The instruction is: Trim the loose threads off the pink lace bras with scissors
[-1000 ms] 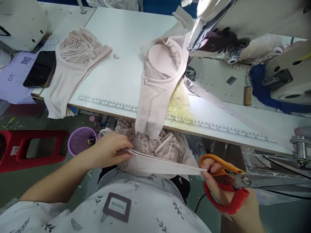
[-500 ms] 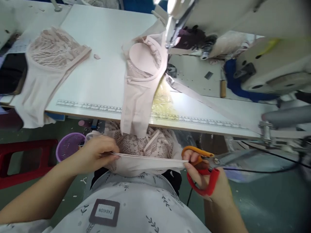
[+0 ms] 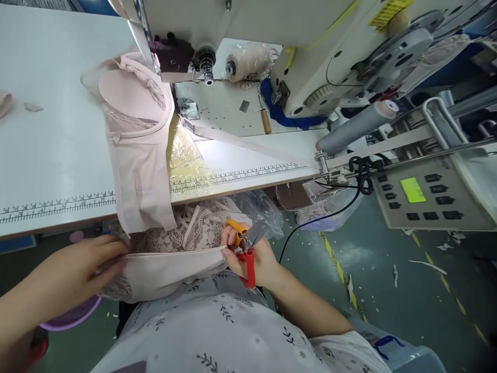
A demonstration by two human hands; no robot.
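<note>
pale pink, one bra (image 3: 142, 160) hangs over the counter's (image 3: 58, 155) front edge, close at twelve o'clock from the lace bra (image 3: 166, 277) held before the white shirt (image 3: 233, 342). a sewing machine (image 3: 240, 23) stands at one o'clock, a purple basket (image 3: 72, 320) at eight. the lace bra's band (image 3: 174, 264) runs long from nine to three o'clock; the left hand (image 3: 87, 264), blurred, grips one end, the right hand (image 3: 266, 259) pinches the other while holding scissors (image 3: 245, 242), tips towards two o'clock. just beyond lies the counter's edge; scrap-strewn floor (image 3: 419, 305) spreads between three and four.

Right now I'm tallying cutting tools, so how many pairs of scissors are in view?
1: the scissors, in the right hand, which also pinches the beige fabric. More could be hidden under the lace.
</note>
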